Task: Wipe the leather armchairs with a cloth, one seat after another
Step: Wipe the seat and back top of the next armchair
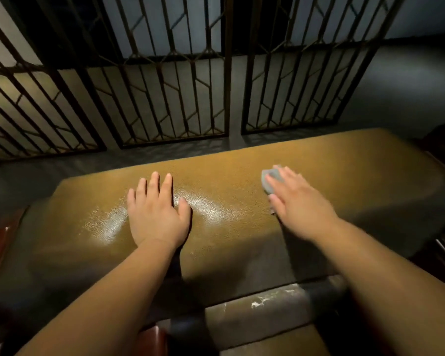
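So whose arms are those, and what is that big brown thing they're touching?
There is no machine here. A person wears a camera on their head, so this one picture looks down at their own two arms. The brown thing is a leather cushion, part of an armchair. The left hand lies flat on it with straight fingers and holds nothing. The right hand presses a small grey cloth onto the leather to wipe it; that hand looks blurry. The shiny patch is light gleaming on the leather. Behind the chair stands a metal grille.

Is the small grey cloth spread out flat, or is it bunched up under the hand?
Bunched up. The small grey cloth shows only as a compact wad under the right hand's straight fingers on the tan leather surface.
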Tool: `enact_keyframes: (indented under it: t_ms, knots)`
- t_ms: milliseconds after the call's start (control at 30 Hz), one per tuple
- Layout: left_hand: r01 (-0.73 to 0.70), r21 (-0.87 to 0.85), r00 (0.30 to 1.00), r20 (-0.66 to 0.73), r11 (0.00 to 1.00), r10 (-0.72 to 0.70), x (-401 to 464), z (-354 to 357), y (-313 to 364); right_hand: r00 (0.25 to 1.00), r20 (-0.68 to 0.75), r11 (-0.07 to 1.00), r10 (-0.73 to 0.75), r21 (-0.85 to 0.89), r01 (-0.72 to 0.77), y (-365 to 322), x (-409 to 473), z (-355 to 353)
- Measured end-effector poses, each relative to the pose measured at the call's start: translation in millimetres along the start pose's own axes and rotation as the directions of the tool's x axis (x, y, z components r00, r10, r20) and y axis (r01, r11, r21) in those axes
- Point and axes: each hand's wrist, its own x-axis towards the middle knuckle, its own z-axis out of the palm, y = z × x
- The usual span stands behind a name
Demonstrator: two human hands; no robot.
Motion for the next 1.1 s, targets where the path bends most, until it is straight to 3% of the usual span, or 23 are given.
enact_keyframes:
  t_ms: [100, 200, 267, 333, 433, 500, 567, 667, 767, 833, 900, 1000, 1100]
  knots:
    - [-0.012, 0.060, 1.000, 0.011, 0.998, 0.012, -2, 0, 2, 0.939, 0.048, 0.937, 0.341, 0.068, -0.344, 65, -28, -25]
    - [0.028, 0.135, 0.991, 0.124, 0.990, -0.044, -4, -13, 15, 0.905, 0.127, 0.910, 0.406, 0.036, -0.413, 72, -34, -35]
    - [0.111, 0.172, 0.966, 0.213, 0.979, -0.147, -13, -27, 32, 0.931, 0.126, 0.936, 0.342, 0.048, -0.350, 51, -34, -29]
    - [0.137, 0.075, 0.964, 0.219, 0.988, -0.150, -16, -39, 65, 0.972, 0.116, 0.977, 0.203, 0.048, -0.210, 22, -35, -20]
    - [-0.199, -0.189, 0.964, 0.136, 0.962, 0.227, -14, -44, 151, 0.995, 0.097, 0.998, -0.036, 0.062, 0.030, 3, -43, -15]
    - [-0.272, -0.271, 0.941, 0.124, 0.923, 0.314, -13, -39, 210, 0.991, 0.079, 0.994, -0.105, -0.027, 0.107, 38, -39, -19]
    - [-0.179, -0.201, 0.964, 0.161, 0.963, 0.213, -22, -19, 248, 1.000, 0.028, 0.993, -0.013, -0.117, 0.016, 102, -35, -27]
    - [-0.156, 0.014, 0.979, 0.133, 0.988, 0.153, -36, 15, 263, 0.960, -0.124, 0.963, 0.252, -0.068, -0.261, 219, -39, -42]
    - [-0.150, 0.069, 0.986, 0.081, 0.986, 0.144, -33, 23, 263, 0.923, -0.148, 0.932, 0.356, -0.019, -0.363, 261, -36, -48]
    - [-0.142, 0.086, 0.990, 0.035, 0.986, 0.139, -33, 28, 264, 0.940, -0.156, 0.953, 0.303, 0.039, -0.301, 228, -28, -42]
    - [-0.144, 0.067, 0.990, -0.003, 0.987, 0.144, -35, 30, 262, 0.985, -0.165, 0.998, 0.059, 0.038, -0.054, 178, -27, -27]
    - [-0.146, 0.065, 0.989, -0.017, 0.987, 0.148, -33, 32, 262, 0.959, -0.084, 0.962, -0.270, 0.015, 0.272, 157, -29, -18]
    - [-0.144, 0.077, 0.988, -0.036, 0.987, 0.147, -33, 33, 262, 0.973, -0.094, 0.977, -0.213, 0.008, 0.214, 214, -21, -31]
